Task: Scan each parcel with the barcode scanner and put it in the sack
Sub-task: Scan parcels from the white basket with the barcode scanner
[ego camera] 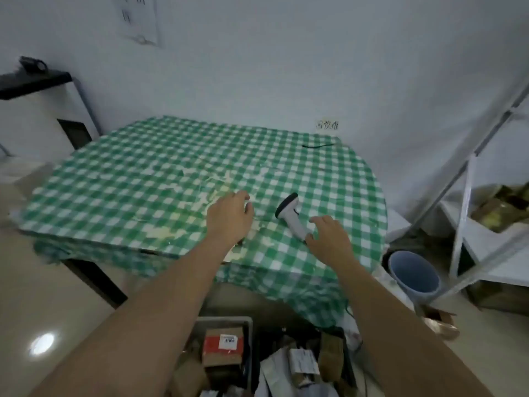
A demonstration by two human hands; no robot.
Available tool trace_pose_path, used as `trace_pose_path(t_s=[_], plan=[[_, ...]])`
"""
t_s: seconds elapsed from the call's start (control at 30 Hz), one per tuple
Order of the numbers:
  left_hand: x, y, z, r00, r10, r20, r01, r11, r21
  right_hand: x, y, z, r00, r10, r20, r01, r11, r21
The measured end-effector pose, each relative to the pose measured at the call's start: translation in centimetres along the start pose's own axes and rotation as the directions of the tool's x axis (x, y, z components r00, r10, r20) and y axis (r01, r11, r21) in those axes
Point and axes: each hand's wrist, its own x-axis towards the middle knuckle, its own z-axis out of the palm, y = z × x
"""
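Note:
A white barcode scanner [292, 216] with a dark head lies on the green checked tablecloth [143, 179]. My right hand [329, 239] hovers just right of its handle with fingers spread; the thumb is close to the handle's end, and no grip shows. My left hand [230, 216] rests palm down on the cloth left of the scanner, holding nothing. Below the table's front edge, several parcels lie in a grey crate [246, 322], among them a brown box with a red label [223, 348]. Beside it are grey mailer bags [274, 371] in a dark container.
A blue-grey bucket [413, 275] stands on the floor right of the table. White metal shelving [486, 233] with packages fills the right side. A white cabinet [43, 116] with a black top stands at the left. A black cable [317, 145] lies at the table's far edge.

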Motion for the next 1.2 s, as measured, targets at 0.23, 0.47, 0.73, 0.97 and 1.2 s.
trace_pose_path(t_s=[0.23, 0.47, 0.73, 0.97, 1.2], plan=[[0.8, -5.1, 14.4, 0.993, -0.078, 0.086, 0.081, 0.996, -0.042, 6.5, 3.0, 11.5, 0.999, -0.024, -0.04, 0.023, 1.0, -0.009], [-0.2, -6.9, 19.4, 0.999, -0.032, 0.01, 0.032, 0.999, 0.005, 11.4, 2.1, 14.1, 0.988, 0.059, -0.143, -0.081, 0.986, -0.147], [-2.2, -6.7, 15.9, 0.996, -0.067, 0.051, 0.067, 0.998, 0.002, 7.6, 0.6, 10.7, 0.992, -0.001, -0.125, -0.01, 0.996, -0.09], [-7.7, -6.5, 12.6, 0.996, -0.037, 0.079, 0.046, 0.992, -0.116, -3.7, 0.7, 6.7, 1.0, -0.021, 0.007, 0.02, 0.99, 0.142], [-20.2, -12.8, 16.3, 0.951, -0.179, 0.252, 0.222, 0.963, -0.155, -17.0, -1.3, 14.6, 0.949, -0.014, 0.314, -0.094, 0.941, 0.324]])
